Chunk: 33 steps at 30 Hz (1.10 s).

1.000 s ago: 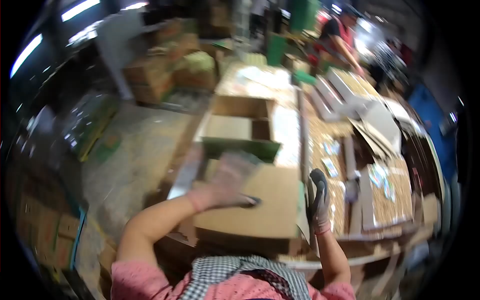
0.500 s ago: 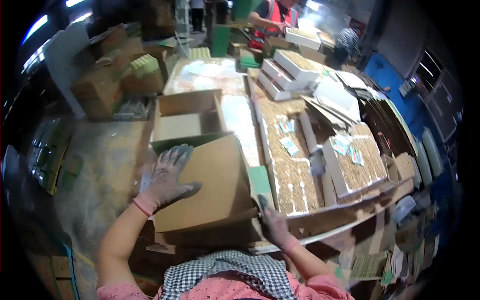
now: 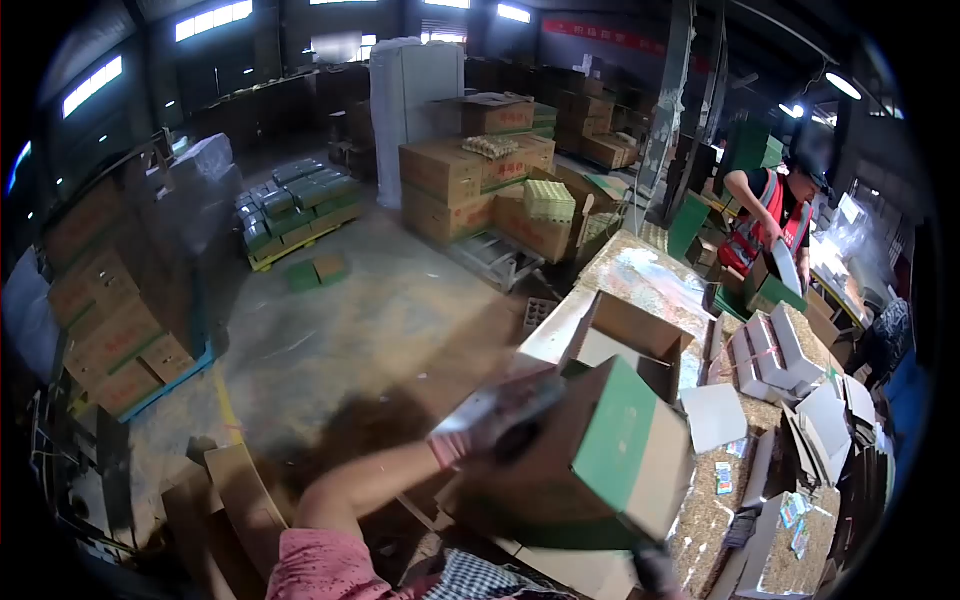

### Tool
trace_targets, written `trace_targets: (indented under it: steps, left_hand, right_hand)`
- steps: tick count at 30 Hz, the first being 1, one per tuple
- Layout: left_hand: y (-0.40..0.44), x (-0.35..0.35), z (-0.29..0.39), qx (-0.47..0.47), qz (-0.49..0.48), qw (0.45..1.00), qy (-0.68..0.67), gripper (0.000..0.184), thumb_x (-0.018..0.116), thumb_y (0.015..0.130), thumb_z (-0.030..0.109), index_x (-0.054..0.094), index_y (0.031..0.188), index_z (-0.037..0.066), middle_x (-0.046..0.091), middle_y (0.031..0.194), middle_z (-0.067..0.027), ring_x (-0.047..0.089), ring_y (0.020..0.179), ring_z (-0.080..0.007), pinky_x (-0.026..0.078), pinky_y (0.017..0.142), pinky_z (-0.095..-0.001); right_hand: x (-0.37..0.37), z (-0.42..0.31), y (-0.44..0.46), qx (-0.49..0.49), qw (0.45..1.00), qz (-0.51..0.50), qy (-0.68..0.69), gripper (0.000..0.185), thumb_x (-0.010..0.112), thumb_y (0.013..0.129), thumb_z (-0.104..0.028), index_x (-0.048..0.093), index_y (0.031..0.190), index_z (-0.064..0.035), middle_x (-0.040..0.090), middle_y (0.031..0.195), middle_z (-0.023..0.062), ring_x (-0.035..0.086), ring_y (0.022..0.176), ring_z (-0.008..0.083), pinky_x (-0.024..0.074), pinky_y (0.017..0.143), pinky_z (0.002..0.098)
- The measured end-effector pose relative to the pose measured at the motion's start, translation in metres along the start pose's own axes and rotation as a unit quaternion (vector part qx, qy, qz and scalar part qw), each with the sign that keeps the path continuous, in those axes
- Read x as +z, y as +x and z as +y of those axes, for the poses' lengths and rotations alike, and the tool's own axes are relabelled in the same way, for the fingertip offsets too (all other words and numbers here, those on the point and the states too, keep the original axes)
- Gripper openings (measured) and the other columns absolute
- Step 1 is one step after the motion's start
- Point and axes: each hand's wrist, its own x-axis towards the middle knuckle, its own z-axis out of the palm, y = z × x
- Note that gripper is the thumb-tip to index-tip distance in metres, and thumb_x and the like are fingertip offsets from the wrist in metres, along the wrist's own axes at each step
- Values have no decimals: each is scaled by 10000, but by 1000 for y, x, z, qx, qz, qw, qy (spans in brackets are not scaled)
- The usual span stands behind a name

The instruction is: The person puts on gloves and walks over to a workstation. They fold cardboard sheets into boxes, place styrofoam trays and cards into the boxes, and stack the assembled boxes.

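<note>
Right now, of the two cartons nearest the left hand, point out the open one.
The farther carton, on the table: its inside shows through an open top, while the tilted, green-banded carton in front shows only closed faces.

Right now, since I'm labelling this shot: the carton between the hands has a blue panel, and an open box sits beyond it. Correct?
The carton has a green panel, not blue, as the head view shows; an open box sits beyond it.

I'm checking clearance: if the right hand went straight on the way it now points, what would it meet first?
Most likely the green-banded carton: the right hand points up at its lower edge, perhaps touching it, though blur obscures contact.
</note>
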Motion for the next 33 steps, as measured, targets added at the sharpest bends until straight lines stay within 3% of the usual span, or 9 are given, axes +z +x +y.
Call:
trace_targets:
  steps: [5,10,11,13,15,19,22,24,33]
  left_hand:
    - [-56,64,-97,-167,-59,908,-380,548,530,928,391,400,1355,74,458,1353,-128,427,1252,-251,322,1072,-368]
    - [-30,4,-129,-341,123,883,-296,357,447,992,383,576,1128,79,541,935,8,530,895,-101,461,776,-218]
    - [-34,14,-62,-157,7,968,-194,493,419,1008,283,309,1433,57,361,1433,-80,418,1229,-182,342,1038,-283]
    - [-18,49,7,44,29,954,297,571,604,887,215,378,1380,37,401,1379,-97,442,1191,-188,359,1019,-300]
    - [-2,56,-3,-39,33,998,-46,443,613,822,152,501,1232,29,553,1169,-83,518,1082,-182,418,936,-304]
    - [-2,24,-56,42,110,992,-34,214,509,854,3,555,1062,16,528,1244,-120,498,1146,-214,374,1000,-330]
    - [8,45,-48,-21,203,976,-77,129,519,850,-1,569,968,18,541,1235,-119,489,1167,-204,373,981,-308]
    - [22,47,-49,61,164,983,-50,92,521,848,-6,575,914,29,566,1177,-93,544,1023,-163,415,876,-273]
    - [22,52,-22,-115,148,971,147,327,536,775,15,559,1089,101,538,1036,-71,472,596,-83,387,558,-229]
  right_hand:
    - [152,-203,41,-158,762,-186,-599,280,616,850,-192,577,1084,-43,641,780,144,633,728,303,481,655,410]
    - [188,-59,98,-60,632,-476,-608,314,528,855,-320,657,964,-54,653,890,192,621,848,371,482,764,454]
    - [208,-65,89,-24,653,-497,-571,356,546,836,-352,657,948,-33,655,930,186,621,900,348,483,775,444]
    - [202,-8,81,-177,711,-435,-523,392,539,851,-420,672,908,-56,662,874,169,631,806,363,486,727,466]
    - [187,-52,51,-144,727,-428,-517,401,608,784,-369,652,1009,-40,657,961,160,625,895,315,484,779,419]
    - [49,-103,-44,-322,866,241,-298,606,735,742,-143,489,1283,-25,584,1151,138,539,1092,275,425,960,427]
    - [-122,-56,-123,-83,507,718,-470,888,755,768,-287,238,1425,12,449,1287,218,415,1220,326,364,1037,441]
    - [-155,-39,-152,142,425,637,-627,723,757,689,-481,485,1250,-114,484,1208,170,402,1185,339,333,1009,469]
    - [-134,-16,-231,110,477,587,-645,498,765,667,-452,613,1078,-215,489,1254,165,310,1287,401,201,1084,547]
